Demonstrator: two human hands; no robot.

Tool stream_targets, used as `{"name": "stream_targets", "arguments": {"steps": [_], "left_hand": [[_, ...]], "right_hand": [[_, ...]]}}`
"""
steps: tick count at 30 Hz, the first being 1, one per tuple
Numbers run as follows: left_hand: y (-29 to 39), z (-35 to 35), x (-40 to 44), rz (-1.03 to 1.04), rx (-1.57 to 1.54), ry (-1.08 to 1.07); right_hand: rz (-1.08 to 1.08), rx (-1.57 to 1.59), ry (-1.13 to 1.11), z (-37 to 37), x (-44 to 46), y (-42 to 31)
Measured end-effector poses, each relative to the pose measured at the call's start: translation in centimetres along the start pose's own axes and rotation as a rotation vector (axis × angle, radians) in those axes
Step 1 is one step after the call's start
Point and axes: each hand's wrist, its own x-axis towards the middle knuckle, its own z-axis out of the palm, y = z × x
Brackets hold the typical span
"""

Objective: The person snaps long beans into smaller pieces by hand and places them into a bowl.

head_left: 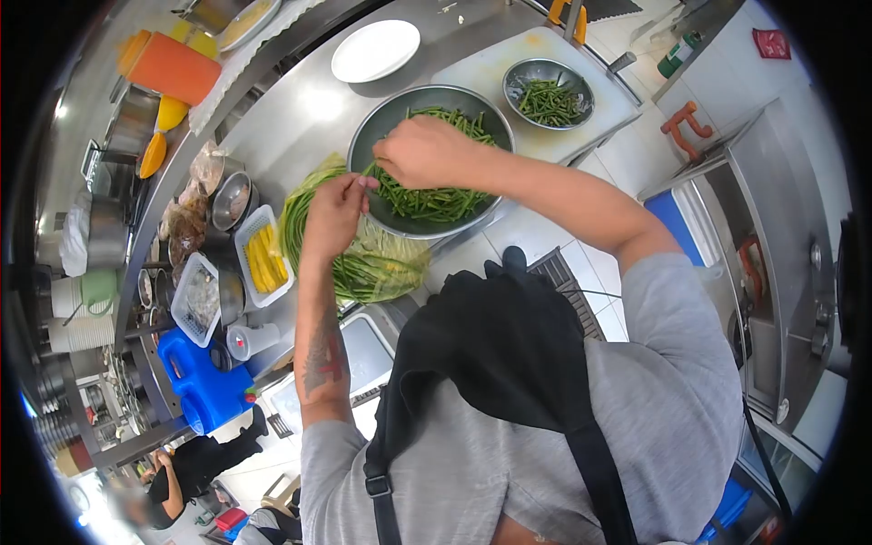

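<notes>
Cut green beans (440,202) fill a large metal bowl (365,136) on the steel counter. Over the bowl's left part, my right hand (420,153) is closed, its fingertips pinching a green bean. My left hand (336,213) is at the bowl's left rim, fingers closed near the same bean, almost touching my right hand. Long uncut green beans (300,213) lie in a bunch left of the bowl, beside and partly in a clear plastic bag (386,263). A smaller metal bowl (549,94) with more cut beans stands on a white cutting board (481,68).
A white plate (375,51) lies behind the large bowl. Left are a basket of yellow pieces (263,254), a white basket (196,300), a plastic cup (252,341) and a blue jug (204,381). Another person (195,472) is at the lower left.
</notes>
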Motion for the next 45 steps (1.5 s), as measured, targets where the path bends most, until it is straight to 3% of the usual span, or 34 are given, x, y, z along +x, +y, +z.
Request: {"name": "stream_targets", "arguments": {"steps": [1,2,4,6,8,9,10,12,13,14,18,20,21,24,25,26,27,28,29,30,32,34,36,37,39,41,43,45], "left_hand": [[-0.3,0.8,0.2,0.084,0.217,0.109],[-0.5,1.6,0.3,0.083,0.216,0.11],[-0.7,2.7,0.4,0.154,0.531,0.279],[-0.9,2.3,-0.2,0.182,0.535,0.287],[-0.4,1.5,-0.8,0.003,0.222,0.126],[-0.2,1.3,-0.8,-0.002,0.217,0.133],[0.0,1.0,-0.8,-0.03,0.104,0.06],[-0.1,0.7,-1.0,-0.062,-0.001,-0.015],[-0.2,0.7,-1.0,-0.1,-0.094,-0.052],[-0.4,0.7,-0.9,-0.136,-0.189,-0.089],[-1.8,-0.4,-1.7,-0.121,-0.169,-0.137],[-1.4,-0.3,-1.7,-0.133,-0.221,-0.169],[-1.2,-0.3,-1.5,-0.129,-0.216,-0.171],[-0.8,-0.3,-1.2,-0.109,-0.217,-0.19],[-1.0,-0.4,-1.4,-0.086,-0.316,-0.168],[-1.2,-0.4,-1.4,-0.061,-0.417,-0.142],[-1.3,-0.2,-1.1,-0.058,-0.419,-0.141],[-1.4,0.3,-0.8,0.039,-0.227,-0.052],[-1.5,0.7,-0.9,0.128,-0.035,0.042],[-1.4,1.1,-1.4,0.118,-0.037,0.053],[-1.1,1.6,-1.6,0.066,0.343,0.254],[-0.9,1.3,-1.2,0.039,0.271,0.204],[-1.2,0.7,-1.0,-0.258,-0.297,-0.018],[-1.4,0.4,-0.8,-0.245,-0.358,-0.098],[-1.5,0.6,-0.3,-0.261,-0.531,-0.11],[-1.6,0.7,-0.3,-0.274,-0.703,-0.123],[-1.9,0.4,-0.8,-0.204,-0.402,-0.151],[-2.7,-0.4,-1.1,-0.191,-0.392,-0.166]], "right_hand": [[-0.005,-0.068,0.103,1.5,-0.3,-0.3],[-0.006,-0.068,0.101,2.5,-0.3,-0.4],[0.089,-0.168,0.083,4.0,-0.2,-0.4],[0.119,-0.177,0.05,4.7,0.2,2.2],[0.124,0.171,0.189,4.2,0.5,3.2],[0.034,0.45,0.205,3.6,0.5,3.0],[0.028,0.453,0.199,3.2,0.4,2.5],[0.06,0.779,-0.13,2.3,0.1,1.1],[-0.073,0.496,-0.06,2.8,-0.1,1.6],[-0.072,0.498,-0.056,2.5,-0.2,2.1],[0.08,0.804,-0.154,1.6,-0.2,4.3],[-0.12,0.567,-0.048,1.6,-0.2,3.6],[-0.098,0.522,-0.165,1.0,-0.3,2.4],[-0.148,0.306,-0.2,2.0,-0.7,0.6],[-0.056,0.617,-0.202,2.0,-1.1,0.5],[-0.056,0.611,-0.201,3.1,-1.1,0.8],[0.163,1.061,-0.244,5.4,-1.1,1.1],[0.394,1.505,-0.286,6.7,-0.9,1.2],[0.465,1.247,-0.151,5.9,-1.3,0.3],[0.459,1.25,-0.166,6.8,-1.4,1.2],[0.348,0.205,0.304,7.8,-0.8,4.0],[0.334,0.17,0.199,7.4,-0.6,5.5],[-0.067,-0.083,0.519,6.2,-0.7,4.5],[-0.197,-0.178,0.628,5.2,-0.7,3.7],[-0.068,0.661,0.016,2.2,-1.0,1.1],[-0.03,0.608,-0.035,2.3,-0.7,1.5],[0.005,0.555,-0.088,2.3,-0.4,2.2],[0.019,0.568,-0.08,2.0,-0.5,3.4]]}}
